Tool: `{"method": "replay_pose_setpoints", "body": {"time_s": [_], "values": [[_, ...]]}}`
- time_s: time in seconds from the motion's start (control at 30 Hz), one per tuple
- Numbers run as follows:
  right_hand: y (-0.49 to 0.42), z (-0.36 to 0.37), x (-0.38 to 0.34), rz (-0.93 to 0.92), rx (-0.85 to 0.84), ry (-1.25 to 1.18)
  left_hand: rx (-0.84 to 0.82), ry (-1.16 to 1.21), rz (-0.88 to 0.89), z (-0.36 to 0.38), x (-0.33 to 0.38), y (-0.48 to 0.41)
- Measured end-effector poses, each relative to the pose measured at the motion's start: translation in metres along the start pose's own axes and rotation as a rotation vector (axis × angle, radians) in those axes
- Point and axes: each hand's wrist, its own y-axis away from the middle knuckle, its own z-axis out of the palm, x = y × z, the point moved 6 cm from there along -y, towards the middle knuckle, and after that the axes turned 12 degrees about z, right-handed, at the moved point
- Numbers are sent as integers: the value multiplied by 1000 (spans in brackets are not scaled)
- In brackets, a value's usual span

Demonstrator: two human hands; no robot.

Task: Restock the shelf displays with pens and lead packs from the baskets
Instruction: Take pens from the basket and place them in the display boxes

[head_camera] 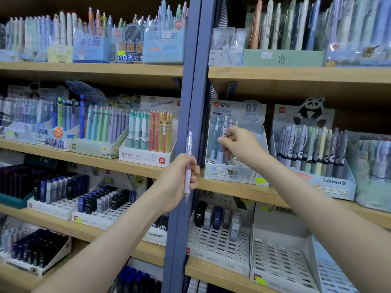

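Observation:
My left hand [179, 178] is closed around a pale lilac mechanical pencil [188, 166], held upright in front of the blue shelf post [190, 102]. My right hand [239, 144] reaches into the light-blue 0.7 mm display box [232, 174] on the middle shelf. Its fingers pinch a pale blue pencil [224, 132] that stands in the box's holed base beside a few others. No basket is in view.
Wooden shelves hold many pen displays: a panda box [330, 182] to the right and an orange-and-yellow pencil box [148, 153] to the left. Below sit white slotted trays [220, 244] with HB lead packs, and one tray [279, 256] shows bare slots.

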Motion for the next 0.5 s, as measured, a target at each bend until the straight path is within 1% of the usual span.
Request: {"method": "replay_pose_setpoints", "body": {"time_s": [0.1, 0.23, 0.3, 0.33, 0.37, 0.43, 0.47, 0.5], "values": [[-1, -1, -2, 17, -5, 33, -20, -134, 66, 1, 3, 0], [3, -8, -3, 8, 85, 213, -25, -273, 123, 4, 6, -2], [12, -14, -3, -7, 153, 205, -37, -322, 140, 5, 6, -3], [18, -16, -3, -20, 160, 145, -42, -344, 151, 5, 6, -3], [26, -15, -4, -33, 122, 54, -48, -371, 165, 5, 6, -3], [41, -1, -8, -41, -58, -105, -79, -436, 202, 8, 6, -2], [47, 7, -8, -38, -134, -119, -99, -472, 219, 11, 5, -2], [52, 12, -7, -37, -170, -119, -120, -506, 234, 14, 4, -2]]}}
